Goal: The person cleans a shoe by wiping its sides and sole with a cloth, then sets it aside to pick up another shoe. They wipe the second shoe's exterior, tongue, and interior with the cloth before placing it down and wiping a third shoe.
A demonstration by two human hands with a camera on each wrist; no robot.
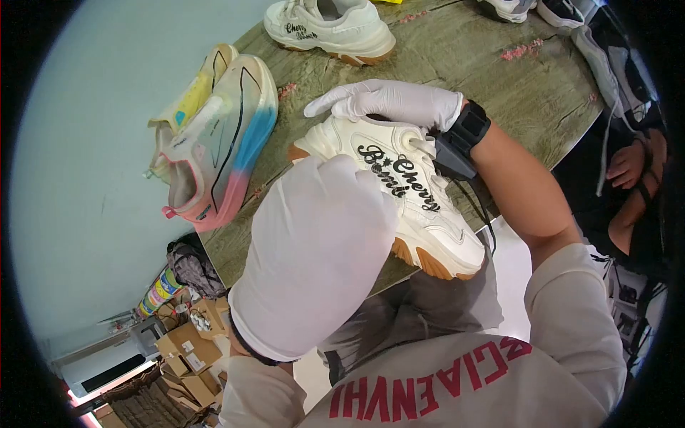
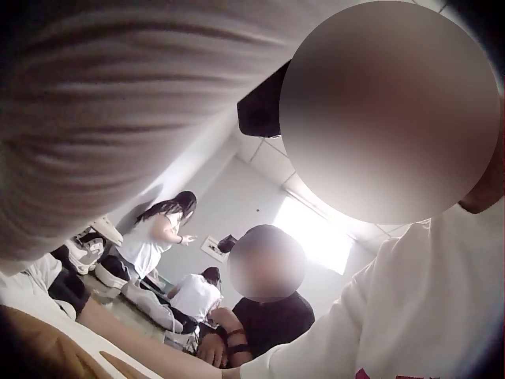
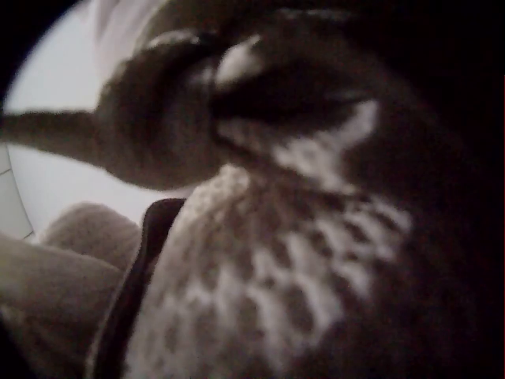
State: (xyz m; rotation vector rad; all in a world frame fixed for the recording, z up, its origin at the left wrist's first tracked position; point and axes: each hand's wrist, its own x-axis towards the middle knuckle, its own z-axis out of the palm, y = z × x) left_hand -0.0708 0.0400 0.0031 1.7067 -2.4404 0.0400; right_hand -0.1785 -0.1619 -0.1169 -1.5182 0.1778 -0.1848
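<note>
A white sneaker point(image 1: 404, 171) with a tan sole and black "Cherry Bomb" lettering is on its side at the near table edge, its toe reaching past the edge. My gloved left hand point(image 1: 314, 250) grips it along the sole side; its fingertips are hidden under the knuckles. Along the far side of the collar, my gloved right hand point(image 1: 399, 103) rests with straight fingers pointing left past the heel, its thumb side against the collar. In the right wrist view, the shoe's lace point(image 3: 150, 118) and perforated upper point(image 3: 268, 284) are close and dark.
A pink, blue and white running shoe point(image 1: 232, 135) and a yellow one point(image 1: 171, 114) stand at the table's left. Another white sneaker point(image 1: 328, 32) sits at the back. More shoes point(image 1: 599, 64) line the right edge, with a seated person's hand point(image 1: 626, 164) beyond. Cardboard boxes point(image 1: 187, 349) are lower left.
</note>
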